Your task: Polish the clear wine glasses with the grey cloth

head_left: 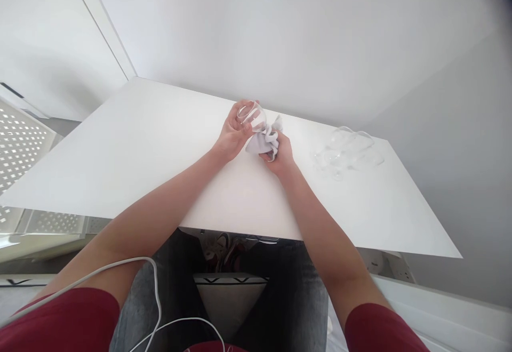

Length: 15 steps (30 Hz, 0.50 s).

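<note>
The tabletop (120, 144) is plain white; the cloth (260, 143) is white, shaded pale grey; the single glass (258, 119) and the clustered glasses (336, 154) are clear — colourless; the sleeves (68, 320) are dark red, the trousers (300, 298) grey-black, the cable (157, 288) white; the panel (22, 137) is off-white — patterned with rows of small holes.

One glass (259, 119) and one cloth (259, 143) are above one bench (120, 149). At the right are several clear glasses (338, 156), overlapping too much to count exactly. Two red sleeves (80, 317) show on the near side.
</note>
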Motion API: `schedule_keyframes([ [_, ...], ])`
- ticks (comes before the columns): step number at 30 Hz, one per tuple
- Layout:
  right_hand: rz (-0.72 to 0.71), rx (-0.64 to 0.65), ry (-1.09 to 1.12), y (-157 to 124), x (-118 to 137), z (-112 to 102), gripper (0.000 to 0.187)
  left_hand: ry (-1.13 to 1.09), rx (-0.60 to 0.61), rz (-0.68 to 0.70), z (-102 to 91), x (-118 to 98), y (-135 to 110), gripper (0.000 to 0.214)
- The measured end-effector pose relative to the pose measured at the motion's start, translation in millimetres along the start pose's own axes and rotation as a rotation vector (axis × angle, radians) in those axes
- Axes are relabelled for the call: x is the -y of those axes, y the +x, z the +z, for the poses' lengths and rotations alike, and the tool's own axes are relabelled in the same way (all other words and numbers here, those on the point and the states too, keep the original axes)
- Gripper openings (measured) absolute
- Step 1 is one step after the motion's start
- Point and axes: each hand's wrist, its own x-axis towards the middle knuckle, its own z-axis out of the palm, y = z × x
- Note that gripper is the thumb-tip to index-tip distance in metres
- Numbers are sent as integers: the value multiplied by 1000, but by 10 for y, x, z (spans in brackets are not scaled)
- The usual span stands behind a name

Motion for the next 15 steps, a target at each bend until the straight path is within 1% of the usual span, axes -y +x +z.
schedule_keyframes([
  [1,-25,-42,-36,-18,1,5,30,4,12,3,-20,21,7,87],
  [2,-94,-100,-89,-37,-9,8,30,8,9,8,-37,35,13,85],
  [4,-334,-204,-247,-77,-53,15,30,6,-24,25,-62,39,22,78],
  [5,-469,-224,-334,-97,-81,22,31,2,-44,36,-71,33,24,74],
  [6,-582,-217,-411,-115,-107,29,32,-3,-60,43,-78,25,25,71],
  [7,-655,-200,-465,-126,-130,36,33,-8,-71,46,-82,18,26,68],
  [8,-687,-188,-488,-130,-148,42,32,-11,-75,43,-84,13,26,67],
  [9,-679,-192,-476,-123,-159,45,31,-10,-74,37,-83,12,27,68],
  [10,-636,-212,-434,-109,-165,46,30,-4,-68,30,-79,13,27,71],
  [11,-555,-234,-367,-87,-167,46,30,8,-53,23,-71,16,27,75],
  [13,-326,-255,-204,-37,-164,42,28,43,3,17,-48,21,23,83],
  [15,-117,-237,-90,1,-158,33,28,86,70,21,-20,15,13,87],
])
